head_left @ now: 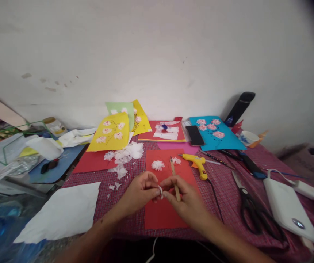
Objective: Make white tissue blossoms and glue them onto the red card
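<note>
My left hand [143, 190] is closed, pinching a small twisted piece of white tissue paper [161, 192] over the red sheet [166, 215]. From the other side, the fingertips of my right hand [183, 193] meet the same piece. A slim wooden stick with a dark tip [173, 168] passes between the right fingers, its tip pointing away from me. Just beyond my hands a ruffled white paper flower [157, 165] lies on the red sheet, and a smaller pinkish-white scrap [176, 160] is beside the stick's tip.
A yellow glue gun [198, 162] lies to the right, its cord trailing forward. Black-handled scissors [251, 208] and a white power bank [288, 208] are farther right. Tissue scraps [128, 153] are heaped at left. Behind are flower-decorated yellow [111, 133] and blue cards [228, 137], and a phone [195, 135].
</note>
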The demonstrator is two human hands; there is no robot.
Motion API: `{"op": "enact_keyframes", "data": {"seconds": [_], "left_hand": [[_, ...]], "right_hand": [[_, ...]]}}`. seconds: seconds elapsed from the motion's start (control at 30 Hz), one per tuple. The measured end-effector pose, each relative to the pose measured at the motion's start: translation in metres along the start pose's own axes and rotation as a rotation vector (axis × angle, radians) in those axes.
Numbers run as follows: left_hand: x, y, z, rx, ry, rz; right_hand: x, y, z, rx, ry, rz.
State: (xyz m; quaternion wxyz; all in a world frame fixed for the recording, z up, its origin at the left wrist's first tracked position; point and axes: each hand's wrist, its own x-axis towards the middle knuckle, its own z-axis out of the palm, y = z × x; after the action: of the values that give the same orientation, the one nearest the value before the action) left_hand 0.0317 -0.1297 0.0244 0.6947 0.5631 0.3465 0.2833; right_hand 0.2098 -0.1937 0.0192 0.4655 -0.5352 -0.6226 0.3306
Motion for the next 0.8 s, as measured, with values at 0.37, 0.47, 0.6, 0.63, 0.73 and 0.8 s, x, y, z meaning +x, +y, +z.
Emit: {"op": "enact_keyframes", "data": {"seconds": [0.37, 0.47, 0.6, 0.63, 0.73, 0.8], "left_hand": [[0.003, -0.008, 0.001, 0.149, 0.051, 0.032], [0.003, -0.008, -0.001, 0.182, 0.083, 0.061], [0.004, -0.004, 0.002, 0.086, 0.021, 0.042], [0.004, -0.003, 0.004, 0.038, -0.034, 0.026], [0.007, -0.001, 0.01, -0.05, -0.137, -0.02], [0.01, -0.003, 0.014, -0.05, -0.097, -0.058]], "right_hand": [[-0.005, 0.008, -0.004, -0.125, 0.012, 0.029], [-0.003, 0.008, -0.008, -0.089, 0.019, 0.072], [0.0, 0.008, -0.011, -0.075, 0.029, 0.072], [0.001, 0.008, -0.012, -0.077, 0.029, 0.068], [0.001, 0.008, -0.014, -0.087, 0.031, 0.07], [0.0, 0.008, -0.016, -0.098, 0.034, 0.075]]}}
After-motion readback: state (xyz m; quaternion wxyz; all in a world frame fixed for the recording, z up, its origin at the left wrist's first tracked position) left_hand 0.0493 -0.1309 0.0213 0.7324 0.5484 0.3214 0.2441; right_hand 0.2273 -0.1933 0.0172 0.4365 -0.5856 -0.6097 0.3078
